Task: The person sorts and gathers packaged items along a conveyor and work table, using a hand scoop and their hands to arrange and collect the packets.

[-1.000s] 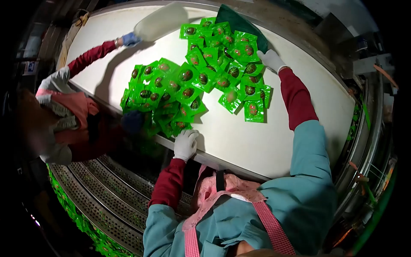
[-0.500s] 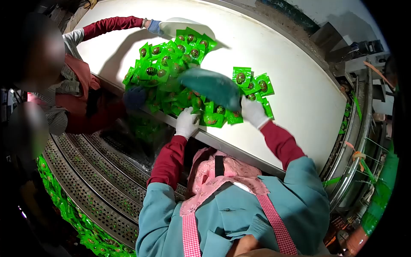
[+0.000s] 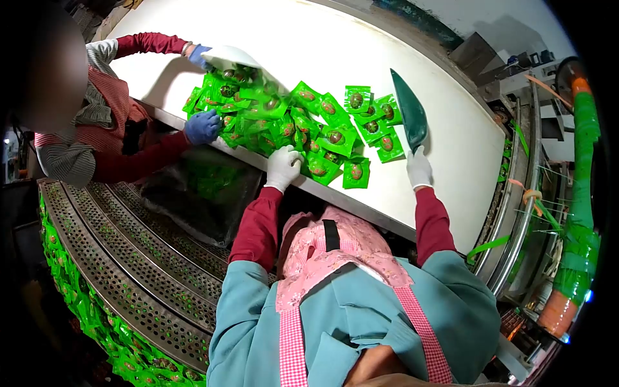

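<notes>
Fingers [image 3: 416, 157] of the right hand [image 3: 420, 171] close around the handle end of the green scoop [image 3: 410, 115] in the head view. Its long axis slants: tip between 11 and 12 o'clock, handle between 5 and 6. The scoop is at the right of the white table [image 3: 461, 148], with green packets [image 3: 284, 126] at its 9 o'clock (whether it touches any, I cannot tell). At the pile's 6 o'clock, the left hand [image 3: 284, 169] has curled fingers by the table's edge; their grip is unclear. A co-worker's hand [image 3: 200, 57] at its 11 o'clock holds a pale scoop [image 3: 225, 54].
</notes>
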Available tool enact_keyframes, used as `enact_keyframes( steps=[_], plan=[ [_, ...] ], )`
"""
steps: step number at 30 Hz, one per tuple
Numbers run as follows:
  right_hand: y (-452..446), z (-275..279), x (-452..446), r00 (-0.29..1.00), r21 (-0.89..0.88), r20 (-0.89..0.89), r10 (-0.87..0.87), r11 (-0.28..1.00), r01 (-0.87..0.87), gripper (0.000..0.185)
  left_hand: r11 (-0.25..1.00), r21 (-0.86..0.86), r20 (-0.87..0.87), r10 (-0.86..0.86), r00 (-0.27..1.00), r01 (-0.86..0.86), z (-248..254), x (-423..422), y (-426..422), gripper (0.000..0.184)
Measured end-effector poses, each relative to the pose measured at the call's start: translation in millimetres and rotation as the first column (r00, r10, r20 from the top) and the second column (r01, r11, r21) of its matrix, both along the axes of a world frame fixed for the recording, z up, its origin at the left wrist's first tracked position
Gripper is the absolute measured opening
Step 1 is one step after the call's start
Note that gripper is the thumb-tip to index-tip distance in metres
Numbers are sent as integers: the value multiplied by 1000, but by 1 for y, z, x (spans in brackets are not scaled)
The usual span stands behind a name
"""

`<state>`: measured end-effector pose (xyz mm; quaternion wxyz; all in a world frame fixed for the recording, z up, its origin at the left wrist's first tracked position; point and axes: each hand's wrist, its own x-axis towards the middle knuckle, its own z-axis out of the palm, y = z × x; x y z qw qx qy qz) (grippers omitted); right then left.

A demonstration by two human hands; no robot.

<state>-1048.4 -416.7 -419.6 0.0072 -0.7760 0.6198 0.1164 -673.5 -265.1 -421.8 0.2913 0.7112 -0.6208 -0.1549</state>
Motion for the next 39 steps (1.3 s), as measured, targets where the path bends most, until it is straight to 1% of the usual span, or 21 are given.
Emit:
enact_keyframes(
  steps=[1, 6, 10, 11, 12, 14, 16, 18, 19, 21, 22, 23, 24, 26, 28, 29, 31, 32, 34, 36, 39],
  plan=[
    [-1, -20, -1, 988, 9, -105, 116, 993, -116, 36, 985, -169, 3, 36, 999, -35, -19, 0, 1, 7],
    [51, -41, 67, 972, 42, 150, 181, 981, -189, 50, 990, -110, -101, 82, 992, -93, -23, -4, 7, 7],
    [78, 8, 97, 933, 41, 286, 219, 970, -240, 49, 986, -128, -315, 58, 947, -103, -18, -1, 12, 7],
    [80, 20, 99, 912, 7, 329, 245, 965, -261, 48, 954, -203, -412, 119, 903, -219, -8, 0, 14, 10],
    [76, 34, 98, 924, 88, 367, 109, 985, -151, 43, 904, -267, -509, 160, 846, -332, 1, 3, 14, 13],
    [70, 49, 64, 870, 80, 479, 117, 981, -176, 36, 805, -495, -274, 213, 938, -327, 7, 19, 6, 22],
    [72, 110, 48, 754, 225, 645, -121, 974, -36, 32, 787, -508, -166, 310, 936, -351, 21, 31, -11, 25],
    [74, 144, 14, 810, 298, 550, -203, 954, 37, 34, 855, -402, 2, 359, 933, -328, 20, 43, -32, 33],
    [69, 140, -23, 842, -70, 453, 293, 953, -294, 33, 880, -330, 49, 378, 924, -343, 10, 54, -40, 41],
    [72, 151, -79, 805, 81, 582, 112, 978, -194, 29, 893, -303, 85, 375, 923, -334, -1, 72, -58, 50],
    [76, 180, -81, 740, 464, 594, -315, 886, 4, 27, 908, -285, 132, 356, 925, -308, 0, 79, -66, 53],
    [79, 210, -82, 598, 732, 417, -684, 643, 225, 25, 937, -212, 183, 317, 930, -278, 7, 84, -75, 57],
    [80, 233, -74, 597, 815, 236, -766, 491, 308, 24, 946, -131, 154, 315, 936, -297, 12, 87, -85, 60],
    [77, 205, -109, 624, 867, 215, -751, 441, 232, 26, 957, -64, 31, 286, 958, -283, 8, 96, -103, 63],
    [73, 195, -77, 784, 884, 185, -592, 448, 129, 29, 959, -72, 60, 278, 959, -274, 5, 93, -109, 64],
    [71, 165, -61, 801, 855, 324, -504, 518, -20, 30, 962, -85, 92, 267, 959, -259, 3, 91, -113, 65],
    [60, 134, 3, 790, 852, 383, -479, 514, -102, 31, 939, -107, 35, 332, 943, -326, -8, 86, -110, 61],
    [53, 137, 50, 783, 893, 304, -543, 449, -35, 32, 924, -116, -1, 368, 930, -366, -12, 81, -106, 59],
    [37, 131, 111, 606, 920, 389, -694, 322, -222, 31, 898, -131, -127, 405, 905, -420, -15, 79, -106, 57],
    [12, 112, 141, 651, 920, 384, -654, 334, -207, 29, 912, -99, -98, 389, 916, -398, -10, 92, -112, 55],
    [9, 88, 169, 540, 903, 426, -726, 303, -305, 28, 906, -145, -64, 393, 917, -398, -10, 123, -135, 53]
  ],
)
